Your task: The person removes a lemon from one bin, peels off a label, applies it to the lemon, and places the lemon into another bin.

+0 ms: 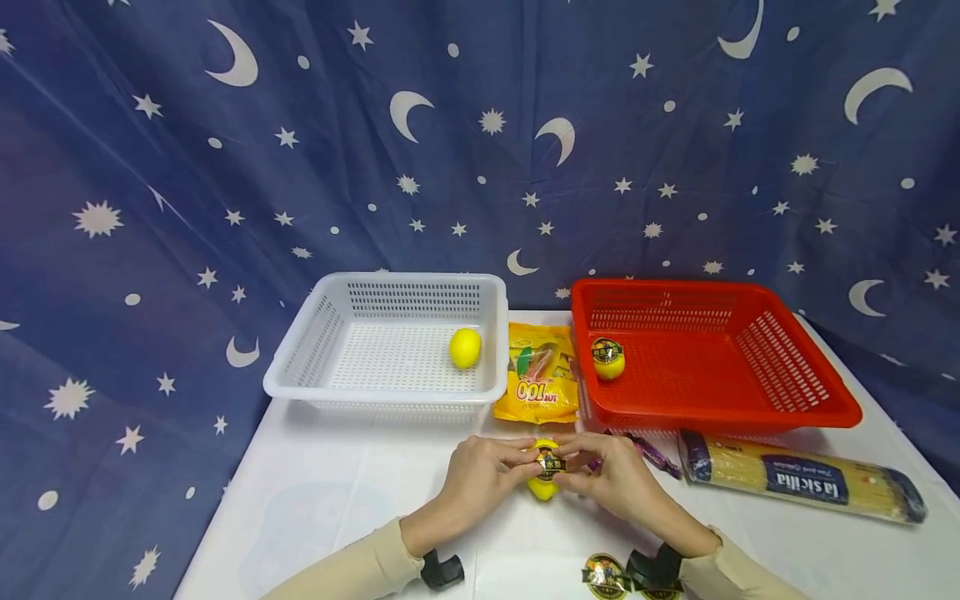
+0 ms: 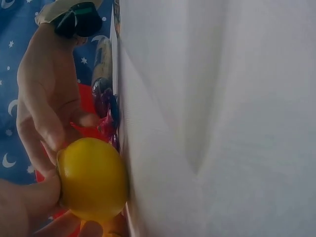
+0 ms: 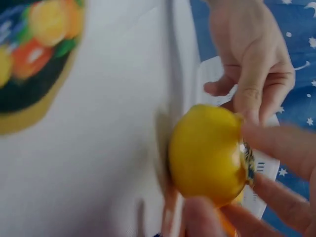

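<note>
A yellow lemon (image 1: 543,490) is between my two hands at the front middle of the table, with a round black-and-gold sticker (image 1: 550,463) on its upward side. From the left, my left hand (image 1: 478,477) holds it between thumb and fingers. My right hand (image 1: 613,473) grips its right side, fingertips at the sticker's edge. The left wrist view shows the bare yellow side of the lemon (image 2: 94,180). In the right wrist view, part of the sticker (image 3: 248,160) shows by my right fingers; the rest is hidden.
A white basket (image 1: 386,396) holds a plain lemon (image 1: 465,347); a red basket (image 1: 720,417) holds a stickered lemon (image 1: 608,358). Between them lies a yellow bag (image 1: 536,379). A spaghetti pack (image 1: 802,475) and purple wrapper (image 1: 656,454) lie right. Round stickers (image 1: 606,575) are at the front.
</note>
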`<state>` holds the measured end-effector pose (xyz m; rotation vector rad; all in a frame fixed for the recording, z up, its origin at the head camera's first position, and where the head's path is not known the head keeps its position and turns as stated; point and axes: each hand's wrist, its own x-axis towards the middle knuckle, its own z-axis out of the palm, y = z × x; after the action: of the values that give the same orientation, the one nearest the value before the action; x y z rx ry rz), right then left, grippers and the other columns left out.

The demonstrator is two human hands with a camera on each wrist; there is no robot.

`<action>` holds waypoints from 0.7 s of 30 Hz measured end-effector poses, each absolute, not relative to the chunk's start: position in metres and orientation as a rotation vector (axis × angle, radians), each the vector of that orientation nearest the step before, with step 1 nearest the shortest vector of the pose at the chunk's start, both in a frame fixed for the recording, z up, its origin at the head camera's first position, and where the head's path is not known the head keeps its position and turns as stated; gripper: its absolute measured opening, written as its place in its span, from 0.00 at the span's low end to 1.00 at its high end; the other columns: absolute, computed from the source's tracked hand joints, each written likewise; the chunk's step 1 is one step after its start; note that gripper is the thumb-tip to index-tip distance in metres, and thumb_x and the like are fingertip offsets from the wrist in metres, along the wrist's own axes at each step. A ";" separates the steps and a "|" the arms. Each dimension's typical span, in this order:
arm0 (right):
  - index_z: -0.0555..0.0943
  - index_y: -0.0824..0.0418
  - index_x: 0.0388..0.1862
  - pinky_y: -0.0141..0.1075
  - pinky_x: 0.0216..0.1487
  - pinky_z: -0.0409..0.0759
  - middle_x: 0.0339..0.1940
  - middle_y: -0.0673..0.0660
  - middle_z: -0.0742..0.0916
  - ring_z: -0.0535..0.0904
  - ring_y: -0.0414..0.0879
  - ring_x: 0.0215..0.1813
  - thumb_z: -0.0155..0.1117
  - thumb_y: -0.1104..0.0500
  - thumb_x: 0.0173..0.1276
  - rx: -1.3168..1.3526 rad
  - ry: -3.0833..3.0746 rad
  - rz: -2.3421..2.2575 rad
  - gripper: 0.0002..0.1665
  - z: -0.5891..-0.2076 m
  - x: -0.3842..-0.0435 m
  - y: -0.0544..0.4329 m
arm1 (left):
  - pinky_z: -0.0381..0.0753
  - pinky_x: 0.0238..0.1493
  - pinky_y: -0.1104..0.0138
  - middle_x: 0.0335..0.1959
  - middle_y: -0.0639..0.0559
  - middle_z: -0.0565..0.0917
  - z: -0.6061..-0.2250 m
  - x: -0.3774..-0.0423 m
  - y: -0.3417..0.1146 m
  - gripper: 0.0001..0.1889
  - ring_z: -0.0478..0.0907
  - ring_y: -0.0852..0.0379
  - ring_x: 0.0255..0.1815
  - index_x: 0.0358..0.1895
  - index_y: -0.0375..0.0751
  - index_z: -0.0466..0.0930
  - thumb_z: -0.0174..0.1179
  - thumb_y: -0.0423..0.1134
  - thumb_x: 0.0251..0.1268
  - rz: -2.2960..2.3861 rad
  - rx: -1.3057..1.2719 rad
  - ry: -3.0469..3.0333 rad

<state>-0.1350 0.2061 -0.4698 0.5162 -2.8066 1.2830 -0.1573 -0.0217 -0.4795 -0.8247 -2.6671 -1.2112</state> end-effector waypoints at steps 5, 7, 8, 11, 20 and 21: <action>0.82 0.54 0.61 0.27 0.32 0.77 0.51 0.54 0.90 0.87 0.38 0.39 0.86 0.43 0.47 0.574 -2.888 1.174 0.43 -0.471 -0.137 0.202 | 0.73 0.30 0.84 0.51 0.59 0.90 -0.476 -0.155 -0.020 0.12 0.85 0.74 0.30 0.45 0.52 0.92 0.73 0.50 0.60 -1.171 -0.835 -2.662; 0.82 0.55 0.63 0.26 0.30 0.71 0.43 0.49 0.90 0.80 0.33 0.33 0.87 0.40 0.43 0.609 -2.902 1.056 0.48 -0.472 -0.139 0.198 | 0.74 0.30 0.84 0.51 0.58 0.91 -0.474 -0.153 -0.020 0.12 0.85 0.74 0.29 0.44 0.52 0.93 0.74 0.50 0.60 -1.127 -0.842 -2.654; 0.82 0.56 0.64 0.27 0.30 0.69 0.39 0.46 0.89 0.77 0.32 0.32 0.87 0.40 0.42 0.630 -2.899 0.999 0.49 -0.472 -0.139 0.197 | 0.74 0.31 0.83 0.51 0.58 0.91 -0.473 -0.153 -0.019 0.12 0.85 0.74 0.29 0.44 0.52 0.93 0.74 0.50 0.59 -1.104 -0.843 -2.653; 0.83 0.55 0.61 0.27 0.30 0.66 0.30 0.40 0.82 0.71 0.33 0.29 0.89 0.41 0.40 0.647 -2.896 0.910 0.48 -0.472 -0.140 0.194 | 0.74 0.32 0.81 0.49 0.58 0.92 -0.468 -0.152 -0.017 0.12 0.84 0.73 0.29 0.43 0.53 0.93 0.75 0.51 0.57 -1.064 -0.833 -2.660; 0.83 0.49 0.60 0.30 0.29 0.79 0.46 0.47 0.89 0.79 0.35 0.35 0.88 0.46 0.43 0.609 -2.935 1.056 0.43 -0.411 -0.129 0.237 | 0.78 0.29 0.81 0.47 0.57 0.92 -0.439 -0.165 0.001 0.13 0.82 0.74 0.26 0.47 0.51 0.92 0.71 0.50 0.64 -1.325 -0.881 -2.458; 0.82 0.50 0.61 0.30 0.28 0.80 0.46 0.48 0.89 0.80 0.36 0.34 0.88 0.47 0.43 0.602 -2.933 1.069 0.43 -0.399 -0.129 0.247 | 0.78 0.29 0.81 0.49 0.56 0.92 -0.436 -0.167 0.006 0.13 0.81 0.74 0.27 0.48 0.51 0.92 0.70 0.50 0.65 -1.325 -0.888 -2.445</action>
<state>-0.1294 0.2471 -0.3991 0.6016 -2.9326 1.0686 -0.1673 0.0058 -0.4356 -0.8875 -2.4451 -1.3254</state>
